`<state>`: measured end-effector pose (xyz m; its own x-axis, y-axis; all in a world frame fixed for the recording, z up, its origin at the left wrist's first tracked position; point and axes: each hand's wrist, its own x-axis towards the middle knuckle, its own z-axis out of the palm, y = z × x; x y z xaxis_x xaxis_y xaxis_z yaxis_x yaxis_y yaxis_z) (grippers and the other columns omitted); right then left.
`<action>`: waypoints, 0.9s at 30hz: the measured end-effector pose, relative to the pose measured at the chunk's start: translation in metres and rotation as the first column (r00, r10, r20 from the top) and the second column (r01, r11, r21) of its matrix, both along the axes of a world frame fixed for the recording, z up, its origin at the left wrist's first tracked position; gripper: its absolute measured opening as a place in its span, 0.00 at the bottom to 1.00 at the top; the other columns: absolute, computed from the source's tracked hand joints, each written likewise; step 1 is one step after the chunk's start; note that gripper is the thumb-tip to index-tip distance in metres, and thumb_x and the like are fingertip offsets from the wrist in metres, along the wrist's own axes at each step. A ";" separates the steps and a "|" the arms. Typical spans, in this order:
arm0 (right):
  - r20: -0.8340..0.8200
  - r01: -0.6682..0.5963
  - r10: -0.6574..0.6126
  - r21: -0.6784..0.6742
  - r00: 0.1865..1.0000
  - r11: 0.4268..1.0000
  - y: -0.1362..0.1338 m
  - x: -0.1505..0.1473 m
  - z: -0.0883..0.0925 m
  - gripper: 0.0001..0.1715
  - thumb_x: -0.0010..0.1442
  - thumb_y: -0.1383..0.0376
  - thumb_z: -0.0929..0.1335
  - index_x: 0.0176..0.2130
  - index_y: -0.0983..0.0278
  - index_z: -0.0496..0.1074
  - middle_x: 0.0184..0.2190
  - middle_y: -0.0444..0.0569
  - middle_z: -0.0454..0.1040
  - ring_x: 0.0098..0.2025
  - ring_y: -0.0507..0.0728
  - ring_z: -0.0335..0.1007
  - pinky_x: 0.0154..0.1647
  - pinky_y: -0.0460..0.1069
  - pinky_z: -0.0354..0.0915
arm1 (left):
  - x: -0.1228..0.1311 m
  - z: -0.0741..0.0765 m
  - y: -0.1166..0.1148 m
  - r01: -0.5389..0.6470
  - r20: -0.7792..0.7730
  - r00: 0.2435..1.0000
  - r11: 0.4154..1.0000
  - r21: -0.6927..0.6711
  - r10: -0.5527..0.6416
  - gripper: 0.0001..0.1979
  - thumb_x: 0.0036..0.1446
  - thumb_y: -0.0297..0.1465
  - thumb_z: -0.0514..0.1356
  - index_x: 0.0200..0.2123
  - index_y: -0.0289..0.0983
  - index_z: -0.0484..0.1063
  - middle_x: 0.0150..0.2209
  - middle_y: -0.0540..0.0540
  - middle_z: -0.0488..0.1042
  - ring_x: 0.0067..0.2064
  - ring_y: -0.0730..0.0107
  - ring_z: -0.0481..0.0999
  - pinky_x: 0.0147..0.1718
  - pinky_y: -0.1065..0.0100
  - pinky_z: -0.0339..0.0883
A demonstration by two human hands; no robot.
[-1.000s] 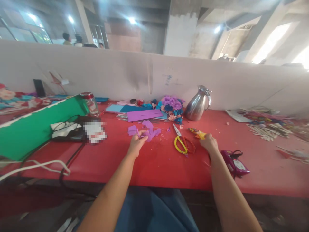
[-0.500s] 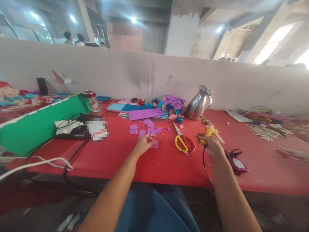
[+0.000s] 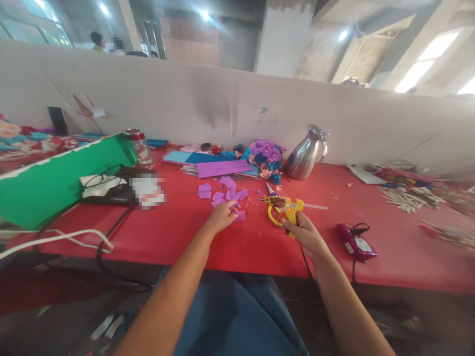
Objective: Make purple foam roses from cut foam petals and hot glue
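The right hand [image 3: 307, 235] has its grip clamped around the handle of a yellow glue gun [image 3: 294, 210], which it holds over the middle of the counter [image 3: 237, 252], nozzle to the left. A pale glue stick [image 3: 316, 206] juts from the gun's right end, and a black cord [image 3: 306, 262] runs from below the hand towards the near edge. The gun partly covers the scissors [image 3: 272, 217]: a yellow handle loop shows on the near side and a blade tip on the far side. Whether gun and scissors touch cannot be told.

The left hand [image 3: 221, 217] is to the left of the scissors, its fingertips drawn together on a small purple piece [image 3: 234, 204], mostly hidden by the fingers. Just right of these fingers a flat purple square [image 3: 240, 215] lies on the counter, and more purple scraps [image 3: 229, 184] are scattered on the far side of the hand. Farther back lies a long purple sheet [image 3: 222, 169], with a bunch of paper flowers [image 3: 265, 152] to its right and then a steel jug [image 3: 305, 154].

Near the right forearm rests a shiny purple box [image 3: 356, 242] with a black plug on top. Far to the right is a pile of pale sticks [image 3: 410, 198].
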<state>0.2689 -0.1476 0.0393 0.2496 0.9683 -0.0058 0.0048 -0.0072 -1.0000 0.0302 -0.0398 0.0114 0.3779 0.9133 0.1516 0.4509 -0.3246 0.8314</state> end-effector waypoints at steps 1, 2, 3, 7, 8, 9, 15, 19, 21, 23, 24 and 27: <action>0.027 -0.014 0.014 -0.008 1.000 1.000 -0.001 -0.001 0.000 0.28 0.40 0.51 0.76 0.35 0.63 0.68 0.23 0.41 0.71 0.22 0.49 0.62 0.24 0.45 0.60 | 0.000 0.000 0.000 -0.008 -0.013 1.000 1.000 -0.003 0.008 0.16 0.44 0.26 0.59 0.39 0.38 0.75 0.31 0.50 0.76 0.27 0.72 0.69 0.31 0.70 0.62; 0.052 -0.025 0.026 -0.017 0.998 1.000 -0.003 -0.001 0.001 0.29 0.40 0.50 0.76 0.36 0.63 0.69 0.24 0.41 0.71 0.22 0.49 0.61 0.24 0.45 0.60 | 0.001 0.000 0.001 -0.017 -0.026 1.000 1.000 -0.003 0.017 0.15 0.44 0.26 0.60 0.38 0.37 0.76 0.31 0.50 0.76 0.27 0.72 0.69 0.31 0.70 0.62; 0.077 -0.038 0.040 -0.022 0.996 0.999 -0.004 -0.002 0.001 0.29 0.40 0.48 0.76 0.36 0.63 0.69 0.25 0.42 0.71 0.21 0.48 0.60 0.23 0.45 0.59 | 0.001 -0.001 0.001 -0.024 -0.040 0.999 1.000 0.002 0.024 0.13 0.44 0.26 0.61 0.37 0.37 0.76 0.31 0.50 0.75 0.27 0.73 0.68 0.30 0.70 0.61; 0.205 -0.121 0.126 -0.037 0.971 0.992 -0.003 -0.006 -0.004 0.29 0.50 0.42 0.68 0.34 0.64 0.69 0.24 0.44 0.70 0.20 0.48 0.58 0.22 0.45 0.56 | 0.002 -0.003 0.006 -0.024 -0.077 0.997 0.994 0.106 0.032 0.07 0.44 0.27 0.63 0.30 0.37 0.76 0.31 0.49 0.73 0.27 0.73 0.65 0.31 0.69 0.61; 0.249 -0.141 0.148 -0.045 0.957 0.989 -0.001 -0.007 -0.006 0.29 0.53 0.41 0.66 0.34 0.64 0.69 0.21 0.43 0.68 0.20 0.48 0.58 0.21 0.45 0.56 | 0.002 -0.003 0.006 -0.015 -0.081 0.996 0.992 0.129 0.026 0.05 0.44 0.26 0.64 0.29 0.37 0.76 0.32 0.49 0.73 0.28 0.73 0.66 0.32 0.69 0.62; 0.292 -0.156 0.163 -0.050 0.942 0.987 0.000 -0.008 -0.008 0.29 0.55 0.41 0.64 0.34 0.65 0.69 0.19 0.42 0.66 0.19 0.49 0.57 0.21 0.45 0.55 | 0.001 -0.004 0.007 -0.008 -0.083 0.996 0.990 0.140 0.020 0.04 0.44 0.26 0.64 0.27 0.37 0.76 0.32 0.49 0.72 0.28 0.73 0.66 0.33 0.69 0.62; 0.560 -0.140 0.168 -0.094 0.811 0.986 0.008 -0.017 -0.016 0.25 0.59 0.46 0.60 0.29 0.63 0.67 0.17 0.42 0.63 0.20 0.52 0.61 0.22 0.47 0.56 | 0.000 -0.007 0.008 0.017 -0.058 0.998 0.993 0.115 -0.010 0.04 0.45 0.24 0.63 0.24 0.37 0.77 0.32 0.50 0.71 0.31 0.73 0.69 0.35 0.70 0.64; 0.702 -0.106 0.180 -0.148 0.689 0.983 0.008 -0.021 -0.012 0.21 0.59 0.49 0.60 0.27 0.62 0.64 0.20 0.45 0.66 0.23 0.54 0.64 0.24 0.47 0.56 | -0.001 -0.009 0.009 0.028 -0.047 0.999 0.993 0.117 -0.023 0.04 0.46 0.23 0.63 0.25 0.37 0.77 0.31 0.50 0.71 0.32 0.73 0.70 0.36 0.70 0.64; 0.731 -0.097 0.185 -0.162 0.656 0.982 0.008 -0.021 -0.009 0.19 0.59 0.50 0.60 0.28 0.61 0.64 0.22 0.46 0.68 0.25 0.55 0.65 0.25 0.47 0.55 | -0.001 -0.010 0.010 0.036 -0.046 0.998 0.992 0.121 -0.030 0.04 0.46 0.24 0.63 0.25 0.37 0.77 0.31 0.50 0.71 0.32 0.72 0.70 0.35 0.70 0.64; 0.742 -0.094 0.195 -0.177 0.641 0.980 0.008 -0.021 -0.007 0.19 0.59 0.51 0.59 0.29 0.61 0.64 0.24 0.46 0.70 0.26 0.55 0.66 0.26 0.47 0.55 | -0.002 -0.011 0.010 0.044 -0.045 0.998 0.991 0.125 -0.038 0.04 0.46 0.24 0.63 0.25 0.37 0.77 0.30 0.50 0.71 0.31 0.72 0.70 0.35 0.70 0.64; 0.749 -0.091 0.200 -0.185 0.632 0.979 0.008 -0.021 -0.006 0.18 0.60 0.51 0.59 0.30 0.61 0.64 0.24 0.47 0.70 0.26 0.55 0.67 0.26 0.47 0.55 | -0.001 -0.012 0.011 0.047 -0.045 0.998 0.991 0.127 -0.042 0.04 0.47 0.24 0.63 0.24 0.37 0.77 0.30 0.50 0.71 0.31 0.72 0.70 0.35 0.70 0.63; 0.776 -0.080 0.210 -0.203 0.594 0.976 0.009 -0.020 -0.003 0.18 0.61 0.51 0.59 0.31 0.61 0.64 0.24 0.47 0.71 0.27 0.56 0.68 0.26 0.47 0.55 | -0.001 -0.012 0.011 0.049 -0.043 0.998 0.990 0.133 -0.044 0.04 0.47 0.24 0.63 0.24 0.37 0.78 0.30 0.50 0.72 0.31 0.73 0.70 0.34 0.69 0.63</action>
<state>0.2493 -0.1386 0.0363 0.0757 0.9971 -0.0061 0.8036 -0.0646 -0.5917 0.0291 -0.0289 -0.0009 0.4278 0.8672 0.2551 0.4649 -0.4530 0.7607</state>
